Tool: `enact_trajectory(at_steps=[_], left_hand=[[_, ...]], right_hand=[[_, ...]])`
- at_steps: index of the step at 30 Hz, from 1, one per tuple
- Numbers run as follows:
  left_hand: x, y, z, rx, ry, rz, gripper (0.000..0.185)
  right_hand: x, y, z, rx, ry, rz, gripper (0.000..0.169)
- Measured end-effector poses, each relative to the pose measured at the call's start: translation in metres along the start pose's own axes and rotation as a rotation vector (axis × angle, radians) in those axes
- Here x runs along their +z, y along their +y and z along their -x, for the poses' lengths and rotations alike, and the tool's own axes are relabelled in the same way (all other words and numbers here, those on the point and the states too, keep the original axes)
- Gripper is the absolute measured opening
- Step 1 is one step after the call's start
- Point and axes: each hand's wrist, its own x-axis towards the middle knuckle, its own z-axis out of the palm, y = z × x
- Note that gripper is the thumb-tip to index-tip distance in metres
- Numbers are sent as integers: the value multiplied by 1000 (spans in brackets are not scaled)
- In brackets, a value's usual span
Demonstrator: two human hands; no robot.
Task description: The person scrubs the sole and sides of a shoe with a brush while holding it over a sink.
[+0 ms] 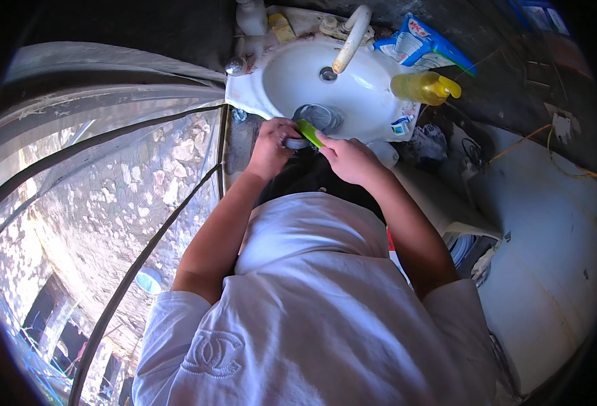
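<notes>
At the near rim of a white ceramic sink (298, 61), my left hand (274, 144) is closed around a small greyish round object (296, 143), too small to identify. My right hand (346, 155) grips a bright green flat-ended tool (308, 133), perhaps a brush or scraper; its tip lies close to the left fingers. Just beyond both hands, a clear round container (318, 117) sits inside the basin. The beige faucet spout (353, 40) reaches over the drain (328, 74). What the green tool's far side looks like is hidden.
Around the sink stand a yellow pump bottle (420, 88), a blue-and-white packet (420, 45), a white bottle (252, 17), a yellowish block (282, 28) and a metal knob (236, 66). A small packet (401, 125) lies on the right rim. A mesh screen (100, 203) borders the left.
</notes>
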Motion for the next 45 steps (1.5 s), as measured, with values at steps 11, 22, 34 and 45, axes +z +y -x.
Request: enact_trajectory(at_steps=[11,22,34,45], left_hand=[[23,-21,5,-1012,97,1113,64],[32,-2,-2,-1134,-46,1067,45],[45,13,-10,-1094,-198,881,58],[36,0,-4,-1165,-271,1024,43]], right_hand=[[26,5,-14,28,1,-20,46],[34,-8,-28,184,-91,146,62],[33,-10,-136,531,-59,48,36],[97,28,-160,173,-99,143,37]])
